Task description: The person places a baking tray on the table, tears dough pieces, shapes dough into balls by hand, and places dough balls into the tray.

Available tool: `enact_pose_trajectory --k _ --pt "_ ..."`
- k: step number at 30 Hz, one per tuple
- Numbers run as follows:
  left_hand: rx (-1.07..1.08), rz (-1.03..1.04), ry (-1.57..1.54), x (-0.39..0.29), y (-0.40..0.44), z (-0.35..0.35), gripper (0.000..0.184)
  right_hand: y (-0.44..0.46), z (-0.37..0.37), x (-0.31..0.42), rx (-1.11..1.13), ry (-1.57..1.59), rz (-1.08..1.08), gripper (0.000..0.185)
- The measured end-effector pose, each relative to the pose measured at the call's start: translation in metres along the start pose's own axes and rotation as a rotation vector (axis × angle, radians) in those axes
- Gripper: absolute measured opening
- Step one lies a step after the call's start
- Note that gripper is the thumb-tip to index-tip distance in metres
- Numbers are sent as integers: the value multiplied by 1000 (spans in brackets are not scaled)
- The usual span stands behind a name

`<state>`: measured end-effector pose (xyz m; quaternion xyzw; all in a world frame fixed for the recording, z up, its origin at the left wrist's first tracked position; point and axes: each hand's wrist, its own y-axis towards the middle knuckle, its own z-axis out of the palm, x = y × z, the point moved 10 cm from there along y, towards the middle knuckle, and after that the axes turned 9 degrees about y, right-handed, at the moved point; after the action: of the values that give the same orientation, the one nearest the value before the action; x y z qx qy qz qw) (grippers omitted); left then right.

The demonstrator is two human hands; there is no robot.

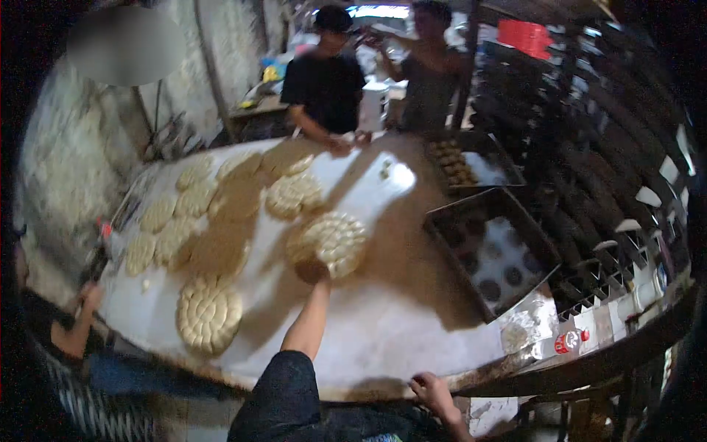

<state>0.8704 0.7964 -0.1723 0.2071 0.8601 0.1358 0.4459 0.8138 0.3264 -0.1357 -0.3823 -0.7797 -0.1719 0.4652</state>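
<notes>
My left hand (312,271), dark and blurred in shadow, reaches to the near edge of a round of dough (335,243) scored or divided into many pieces. Its fingers do not show clearly, so I cannot tell what they hold. Loosely curled, my right hand (433,393) is at the table's front edge with nothing visible in it. Another divided dough round (209,315) lies to the left of my left arm. A further round (293,195) sits just behind the one at my hand.
Several more dough rounds (175,239) cover the left of the white table (368,324). At right are a dark tray with round hollows or marks (492,254) and a tray of small brown balls (453,163). A red-labelled bottle (572,341) lies near the edge. Two people (324,92) stand behind; another person's arm (77,324) is at left.
</notes>
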Motion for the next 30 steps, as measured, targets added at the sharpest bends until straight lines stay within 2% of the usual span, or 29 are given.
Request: enact_pose_trajectory --k 1,4,7,9,10,11,12,14,15,17,18,20,21,23,24,25,27,28,29,30 --pt "-63 -17 -62 -10 2 -3 33 -9 -22 -14 -18 -67 94 22" --pt "-224 -57 -208 -30 0 -19 34 -33 -59 -53 -143 -57 110 20" --pt "-329 33 -232 -32 -10 -40 35 -33 -63 -53 -103 37 41 20" --pt "-110 280 418 26 -21 -9 37 -17 -45 -61 -1 -20 -5 21" --pt "-273 175 296 25 -40 -49 36 -6 -34 -68 49 -64 -45 23" --pt "-402 97 206 88 -46 -30 36 8 -24 -74 83 -46 -92 23" --pt "-450 -106 190 119 -66 -58 31 16 -15 -74 122 -23 -130 23" --pt "-235 -236 202 157 -74 -98 30 42 -1 -13 204 -19 -263 22" --pt "-265 -285 243 183 -91 -134 30 53 8 2 252 -8 -225 21" --pt "-342 -524 -114 241 -112 -188 29 76 31 20 311 9 -195 20" --pt "-266 -608 55 222 -122 -241 34 85 44 28 335 17 -203 20" --pt "-505 -661 41 233 -135 -313 36 102 81 45 389 -63 -232 21" --pt "-505 -668 42 266 -134 -324 36 105 103 68 431 -103 -275 21" --pt "-513 -415 454 298 -124 -343 40 104 155 109 515 -138 -327 19" --pt "-505 -426 450 302 -115 -353 40 100 184 125 558 -137 -347 19" --pt "-278 -586 374 326 -99 -342 42 97 219 136 625 -77 -393 20" --pt "-135 -754 311 320 -87 -339 47 74 277 166 774 -31 -458 20" --pt "-65 -811 380 312 -77 -338 50 58 302 188 855 -46 -485 20" --pt "-56 -798 376 304 -68 -329 50 43 320 205 900 -17 -479 21" --pt "-276 -775 298 291 -66 -333 51 29 334 219 939 9 -466 21"
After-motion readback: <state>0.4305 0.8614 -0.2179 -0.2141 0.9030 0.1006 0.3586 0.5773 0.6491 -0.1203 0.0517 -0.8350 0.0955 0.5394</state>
